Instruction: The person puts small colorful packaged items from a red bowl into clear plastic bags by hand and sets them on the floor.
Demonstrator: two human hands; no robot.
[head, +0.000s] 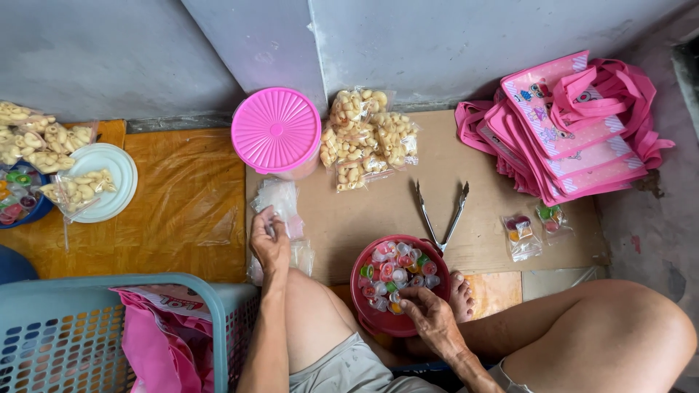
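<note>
Jelly cups [397, 268] under R hand [431, 314] fingertips

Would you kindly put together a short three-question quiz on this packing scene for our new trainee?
1. True or false: the metal tongs lie untouched on the cardboard.
2. What is the right hand reaching into? A) blue basket B) red bowl C) white plate
3. What does the left hand touch?

Key:
1. True.
2. B, the red bowl of small jelly cups.
3. The stack of clear plastic bags beside the pink lid.
</note>
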